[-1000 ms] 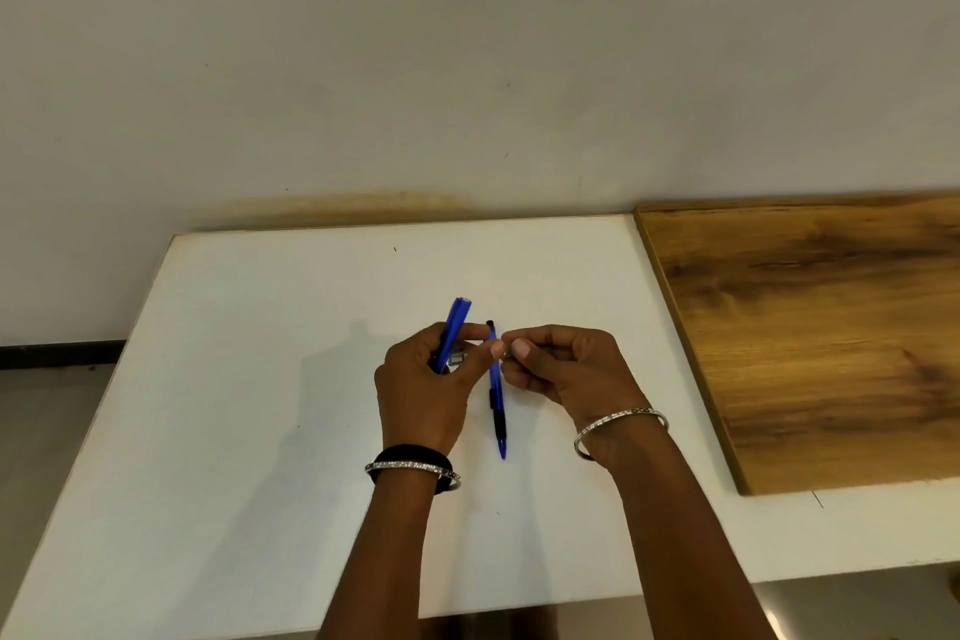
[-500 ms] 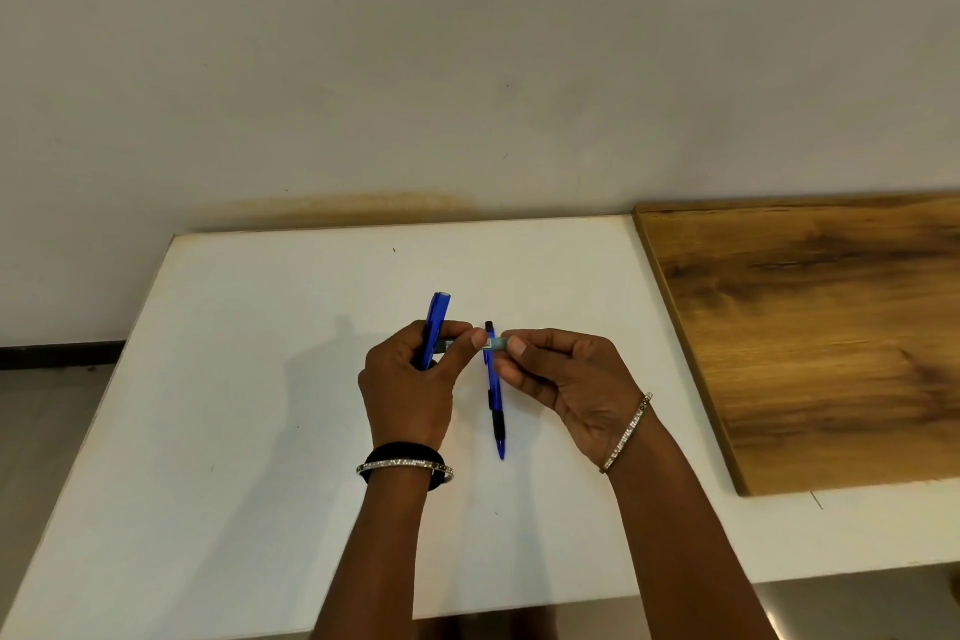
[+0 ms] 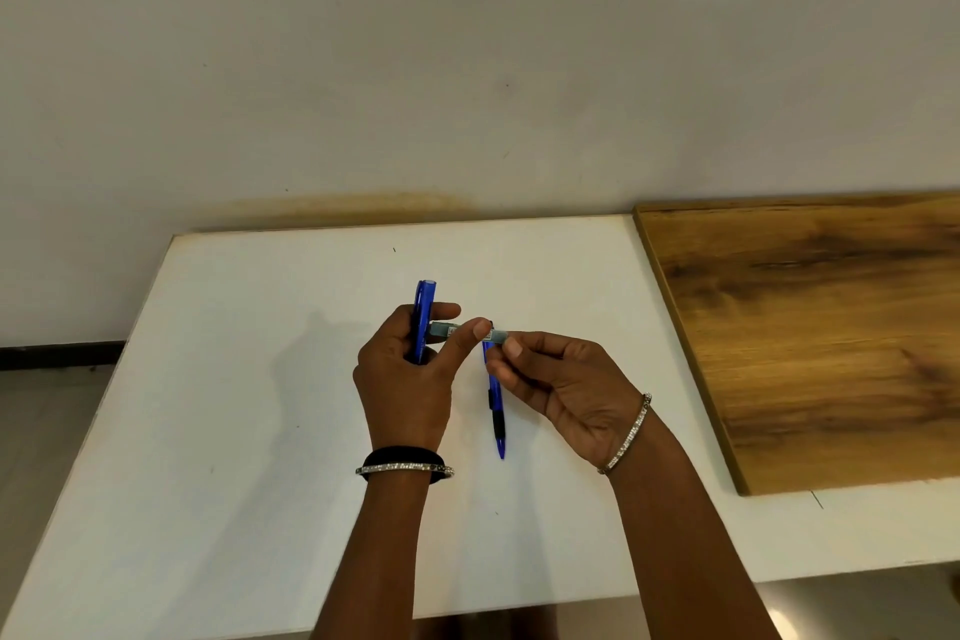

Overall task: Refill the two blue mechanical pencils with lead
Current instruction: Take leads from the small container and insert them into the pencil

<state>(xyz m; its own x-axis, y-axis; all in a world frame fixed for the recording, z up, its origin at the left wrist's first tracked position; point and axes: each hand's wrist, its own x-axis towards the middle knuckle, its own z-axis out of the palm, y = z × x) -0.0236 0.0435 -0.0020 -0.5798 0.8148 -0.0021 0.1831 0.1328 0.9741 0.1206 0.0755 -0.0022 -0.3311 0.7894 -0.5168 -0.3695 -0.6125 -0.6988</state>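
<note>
My left hand (image 3: pixel 410 379) grips a blue mechanical pencil (image 3: pixel 423 312), held upright with its top end pointing away from me. The left thumb also presses on a small grey-green lead case (image 3: pixel 457 332) that lies level between both hands. My right hand (image 3: pixel 558 387) pinches the case's right end between thumb and forefinger. A second blue mechanical pencil (image 3: pixel 496 405) with a black grip lies on the white table (image 3: pixel 234 431) between my hands, tip toward me; its upper end is hidden behind the case and fingers.
A brown wooden board (image 3: pixel 810 327) lies on the table's right part, its edge close to my right wrist. A pale wall rises behind the table. The floor shows at far left past the table's edge.
My hands have drawn apart, so more of the lead case shows between them. My left hand shifted left and the held pencil turned more upright. The lying pencil has not moved.
</note>
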